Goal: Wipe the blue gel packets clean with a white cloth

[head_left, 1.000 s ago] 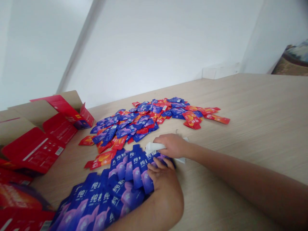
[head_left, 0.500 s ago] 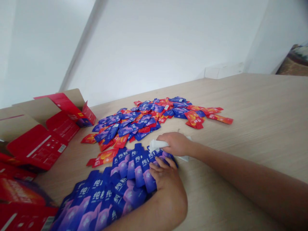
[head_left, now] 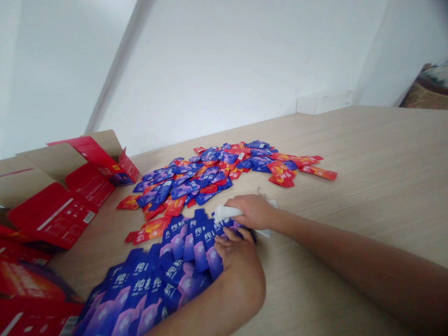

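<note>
My left hand (head_left: 235, 249) lies with its fingers spread over the end of a row of overlapping blue-purple pouches (head_left: 180, 235), pressing on the last ones. Just above it, my right hand (head_left: 252, 211) is closed around a folded white cloth or tissue (head_left: 226, 212). One end of the white piece touches the tops of the pouches, and another part shows on the table behind the hand. More blue-purple pouches (head_left: 122, 298) overlap in rows toward the lower left, partly covered by my left forearm.
Behind the rows lies a loose heap of blue and red-orange sachets (head_left: 210, 175), with several strays to its right. Open red cartons (head_left: 56, 217) stand on the left. A white box (head_left: 324, 103) sits by the wall at the back of the wooden table (head_left: 367, 186).
My right hand and the white cloth have shifted very slightly left across the pouch tops. My left hand stays on the pouches; the view has moved a little.
</note>
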Demonstrator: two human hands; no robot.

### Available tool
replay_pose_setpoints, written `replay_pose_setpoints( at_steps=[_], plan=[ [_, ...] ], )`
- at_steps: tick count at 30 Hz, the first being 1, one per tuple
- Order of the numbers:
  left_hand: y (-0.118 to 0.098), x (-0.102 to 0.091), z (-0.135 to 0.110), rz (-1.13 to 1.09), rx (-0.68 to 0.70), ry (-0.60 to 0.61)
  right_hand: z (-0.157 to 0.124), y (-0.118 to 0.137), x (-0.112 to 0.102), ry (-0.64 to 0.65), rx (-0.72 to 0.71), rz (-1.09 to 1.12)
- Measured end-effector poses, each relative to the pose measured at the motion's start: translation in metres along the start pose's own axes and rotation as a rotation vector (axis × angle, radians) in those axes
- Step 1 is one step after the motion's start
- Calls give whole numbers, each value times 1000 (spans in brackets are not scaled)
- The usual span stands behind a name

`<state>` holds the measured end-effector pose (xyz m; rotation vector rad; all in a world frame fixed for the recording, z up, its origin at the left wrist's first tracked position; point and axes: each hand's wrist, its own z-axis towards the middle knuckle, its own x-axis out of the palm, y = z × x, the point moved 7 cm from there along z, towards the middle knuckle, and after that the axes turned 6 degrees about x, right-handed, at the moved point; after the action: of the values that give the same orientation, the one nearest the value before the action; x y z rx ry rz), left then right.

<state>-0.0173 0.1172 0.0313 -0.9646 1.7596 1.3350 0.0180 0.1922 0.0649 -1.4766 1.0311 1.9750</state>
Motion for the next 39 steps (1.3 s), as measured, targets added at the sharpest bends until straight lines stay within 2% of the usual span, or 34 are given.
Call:
replay_pose_setpoints(
  at_steps=[3,7,11,14,18,21,25,29,31,33,39],
  plan=[
    [1,3,1,-15,-9,28,2,7,10,69,-61,13],
    [2,0,0,23,-7,-7,5,-10,12,60,62,-80],
    [4,2,0,-5,-19,-2,2,-19,1,7,131,-118],
    [5,4,2,-42,-17,2,0,-9,-4,-25,44,-45],
    [8,1,3,-52,-14,-10,1,-1,8,85,-77,23],
    [10,-2,3,-78,7,8,3,-15,12,86,8,-26],
    [11,-7,2,-88,42,-4,3,-27,7,35,95,-77],
    [9,-6,1,-68,36,-22,1,-8,-2,-16,-49,33],
    [8,-4,2,-60,19,-14,-1,4,1,29,-149,88],
    [6,-3,2,-50,13,-17,-1,9,7,88,-177,93],
    [6,-4,0,-67,0,-48,2,-10,10,77,23,-47]
  ],
)
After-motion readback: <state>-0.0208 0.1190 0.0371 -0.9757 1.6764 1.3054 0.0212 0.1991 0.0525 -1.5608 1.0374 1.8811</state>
